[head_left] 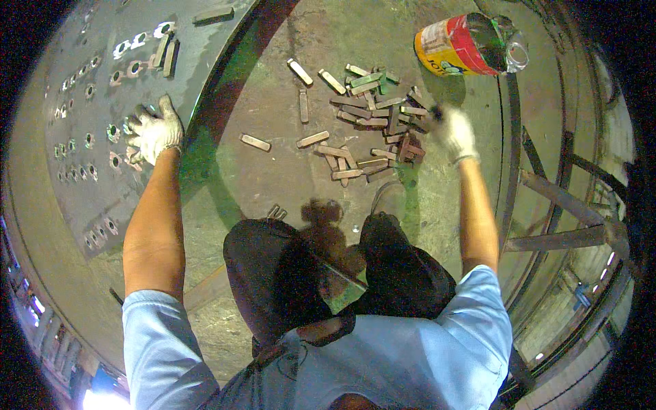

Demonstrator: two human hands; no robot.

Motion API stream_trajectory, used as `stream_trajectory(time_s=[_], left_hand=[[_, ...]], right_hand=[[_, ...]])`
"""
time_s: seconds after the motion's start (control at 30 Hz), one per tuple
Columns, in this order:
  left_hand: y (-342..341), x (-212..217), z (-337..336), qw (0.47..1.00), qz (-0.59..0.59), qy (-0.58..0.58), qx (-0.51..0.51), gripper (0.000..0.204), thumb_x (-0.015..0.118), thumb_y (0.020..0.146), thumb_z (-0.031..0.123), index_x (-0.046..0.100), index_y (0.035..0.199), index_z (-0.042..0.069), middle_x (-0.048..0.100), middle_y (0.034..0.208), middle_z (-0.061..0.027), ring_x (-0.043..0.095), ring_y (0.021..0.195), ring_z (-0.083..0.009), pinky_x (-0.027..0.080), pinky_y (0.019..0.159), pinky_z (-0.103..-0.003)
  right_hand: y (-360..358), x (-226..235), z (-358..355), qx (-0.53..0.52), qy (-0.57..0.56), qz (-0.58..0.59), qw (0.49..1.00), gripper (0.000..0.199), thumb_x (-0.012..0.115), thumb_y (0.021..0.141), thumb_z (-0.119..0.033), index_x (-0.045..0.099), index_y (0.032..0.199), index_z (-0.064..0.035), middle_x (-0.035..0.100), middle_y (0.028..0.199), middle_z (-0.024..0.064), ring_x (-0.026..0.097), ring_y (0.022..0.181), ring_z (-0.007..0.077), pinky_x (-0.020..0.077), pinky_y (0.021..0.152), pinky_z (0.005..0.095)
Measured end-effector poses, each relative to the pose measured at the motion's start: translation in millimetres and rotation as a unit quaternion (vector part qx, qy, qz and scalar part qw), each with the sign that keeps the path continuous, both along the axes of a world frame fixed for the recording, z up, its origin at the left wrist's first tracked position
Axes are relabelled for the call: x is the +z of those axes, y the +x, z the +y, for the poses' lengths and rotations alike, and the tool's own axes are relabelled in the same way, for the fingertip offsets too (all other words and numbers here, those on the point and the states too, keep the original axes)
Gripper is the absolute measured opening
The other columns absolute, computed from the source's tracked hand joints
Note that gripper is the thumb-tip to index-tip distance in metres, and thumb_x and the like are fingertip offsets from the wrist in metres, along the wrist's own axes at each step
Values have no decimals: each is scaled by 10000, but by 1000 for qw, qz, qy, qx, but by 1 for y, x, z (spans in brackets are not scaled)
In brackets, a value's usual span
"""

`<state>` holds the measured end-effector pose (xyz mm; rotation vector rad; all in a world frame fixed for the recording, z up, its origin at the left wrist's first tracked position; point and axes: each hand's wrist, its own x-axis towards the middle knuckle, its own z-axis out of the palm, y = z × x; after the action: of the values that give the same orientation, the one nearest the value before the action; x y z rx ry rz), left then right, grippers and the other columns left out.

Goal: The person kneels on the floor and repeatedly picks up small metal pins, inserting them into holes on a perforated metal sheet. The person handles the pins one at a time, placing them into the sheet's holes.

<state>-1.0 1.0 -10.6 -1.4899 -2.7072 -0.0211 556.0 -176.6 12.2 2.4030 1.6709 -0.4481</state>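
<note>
Knees (328, 273) bent; left hand (154, 131) flat, fingers spread on holed plate (96, 137), right hand (456, 131) gripping among metal bars (362, 130); picking stage, carrying leftward next.

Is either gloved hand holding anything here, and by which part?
Left hand lies flat on the perforated metal plate, gripping nothing. Right hand reaches into the pile of small metal bars; whether its fingers hold one cannot be told.

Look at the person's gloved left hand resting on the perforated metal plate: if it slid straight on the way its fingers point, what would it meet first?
The left hand points up-left across the grey plate. It would probably first cross the nearest holes, though the exact line is uncertain.
</note>
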Motion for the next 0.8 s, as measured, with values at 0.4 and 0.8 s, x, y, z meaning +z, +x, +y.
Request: stream_trajectory(time_s=[0.4, 0.8], left_hand=[[2, 0, 2, 1000, 12, -9, 1, 813, 414, 928, 728, 371, 1549, 205, 307, 1633, -125, 325, 1442, -461, 169, 1132, -730], [4, 2, 1, 1000, -7, 7, -9, 826, 447, 921, 724, 368, 1556, 202, 279, 1653, -132, 276, 1471, -471, 243, 1141, -702]], right_hand=[[-76, -76, 50, 222, 154, -6, 963, 533, 669, 876, -293, 547, 1357, -101, 599, 1314, 200, 589, 1149, 381, 502, 932, 491], [-122, -62, 114, -164, -95, 75, 979, 701, 360, 961, -684, 701, 1247, -143, 684, 1231, 214, 662, 1143, 408, 530, 962, 482]])
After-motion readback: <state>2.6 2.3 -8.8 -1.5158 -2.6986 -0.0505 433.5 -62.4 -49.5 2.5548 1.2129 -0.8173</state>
